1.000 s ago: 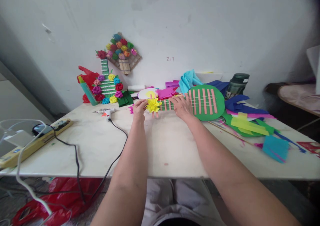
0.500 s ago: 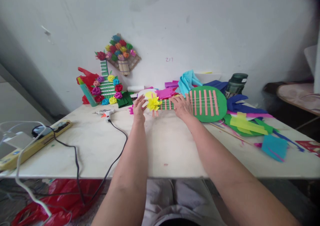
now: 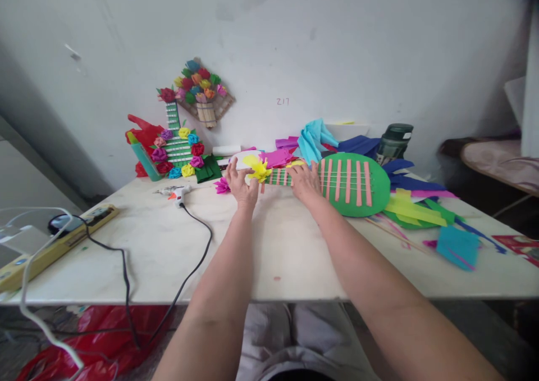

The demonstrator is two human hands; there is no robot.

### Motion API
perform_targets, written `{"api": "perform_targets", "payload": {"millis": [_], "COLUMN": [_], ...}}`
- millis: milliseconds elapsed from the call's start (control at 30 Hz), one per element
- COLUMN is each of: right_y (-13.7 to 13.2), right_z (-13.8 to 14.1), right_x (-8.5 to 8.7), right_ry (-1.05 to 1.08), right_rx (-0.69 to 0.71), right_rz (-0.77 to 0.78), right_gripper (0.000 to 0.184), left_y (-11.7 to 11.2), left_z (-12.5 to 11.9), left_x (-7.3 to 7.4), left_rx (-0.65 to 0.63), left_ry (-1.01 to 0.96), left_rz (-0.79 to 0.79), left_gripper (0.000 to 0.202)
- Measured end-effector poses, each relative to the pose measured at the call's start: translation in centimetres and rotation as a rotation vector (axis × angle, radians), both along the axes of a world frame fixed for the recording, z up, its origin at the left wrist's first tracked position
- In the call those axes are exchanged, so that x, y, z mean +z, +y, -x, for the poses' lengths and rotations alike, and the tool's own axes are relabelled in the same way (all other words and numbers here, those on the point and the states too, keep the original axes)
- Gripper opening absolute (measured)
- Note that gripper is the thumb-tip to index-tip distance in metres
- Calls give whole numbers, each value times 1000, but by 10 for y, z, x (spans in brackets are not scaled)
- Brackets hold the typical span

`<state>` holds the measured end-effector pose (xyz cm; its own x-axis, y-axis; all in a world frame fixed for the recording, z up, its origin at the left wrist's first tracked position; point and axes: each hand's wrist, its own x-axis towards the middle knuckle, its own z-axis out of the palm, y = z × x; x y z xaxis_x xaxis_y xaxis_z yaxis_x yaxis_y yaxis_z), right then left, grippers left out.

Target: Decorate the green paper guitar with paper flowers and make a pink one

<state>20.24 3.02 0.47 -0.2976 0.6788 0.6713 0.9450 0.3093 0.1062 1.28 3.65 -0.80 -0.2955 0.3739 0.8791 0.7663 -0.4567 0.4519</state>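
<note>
A green paper lute (image 3: 380,184) with pink strips and pale strings lies on the table, its round body to the right and its narrow neck to the left. My right hand (image 3: 304,181) is over the neck, fingers curled across its far edge. At the left end sits a yellow paper flower (image 3: 261,170). My left hand (image 3: 242,184) has thumb and forefinger closed at the flower's left side, while its other fingers stick up. A magenta paper flower (image 3: 222,185) rests just left of that hand.
A white glue gun (image 3: 181,193) with a black cord lies left, near a yellow power strip (image 3: 63,245). Behind stand a flower-decked green model (image 3: 179,145) and a teal glue bottle (image 3: 144,159). Coloured paper (image 3: 314,139) and a dark bottle (image 3: 394,144) are behind and right.
My left hand has moved right onto the yellow flower, whose petals now look tilted and pressed. The lute's round body has swung slightly toward me, with my right hand still on the neck.
</note>
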Motion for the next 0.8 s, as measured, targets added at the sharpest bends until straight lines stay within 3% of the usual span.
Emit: {"api": "perform_targets", "payload": {"millis": [100,267,800], "right_y": [0,-3,-5], "right_z": [0,2,5], "right_x": [0,2,1], "right_ry": [3,11,-10], "right_rx": [-6,-10,-8], "right_rz": [6,14,32], "right_gripper": [42,43,43], "left_y": [-9,-24,-18], "left_z": [-8,-22,-26], "left_x": [1,5,1], "left_rx": [5,-9,29], "left_ry": [122,273,241], "left_rz": [-35,-39,64], "left_gripper": [3,9,5]}}
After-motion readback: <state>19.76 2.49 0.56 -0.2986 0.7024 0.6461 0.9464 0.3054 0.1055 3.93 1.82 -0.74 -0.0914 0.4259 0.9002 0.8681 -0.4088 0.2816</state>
